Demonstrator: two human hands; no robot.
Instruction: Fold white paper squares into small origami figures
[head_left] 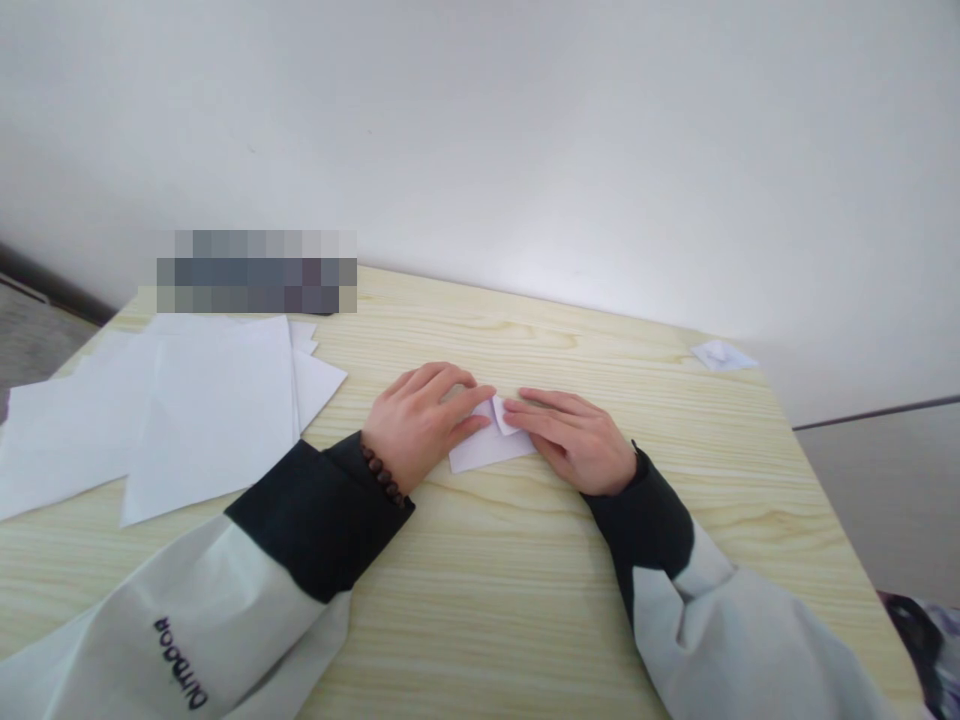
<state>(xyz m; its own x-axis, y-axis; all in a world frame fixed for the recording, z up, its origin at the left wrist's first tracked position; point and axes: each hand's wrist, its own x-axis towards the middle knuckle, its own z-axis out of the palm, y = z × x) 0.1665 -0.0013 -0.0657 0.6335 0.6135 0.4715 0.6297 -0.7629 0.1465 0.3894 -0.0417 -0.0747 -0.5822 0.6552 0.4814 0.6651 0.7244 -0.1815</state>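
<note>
A small folded piece of white paper [484, 452] lies on the light wooden table [480, 600] in front of me. My left hand [420, 418] rests on its left part, fingers curled down and pressing a fold. My right hand [577, 438] lies on its right part, fingers stretched together and pinching a small flap [504, 417] against the left fingertips. A dark bead bracelet [384, 475] sits on my left wrist. Both sleeves are dark at the cuff and pale grey above.
A loose stack of white paper sheets [180, 410] covers the table's left side. A small folded white paper piece [721, 354] sits near the far right corner. A blurred dark object [255, 272] lies at the back left. A white wall stands behind the table.
</note>
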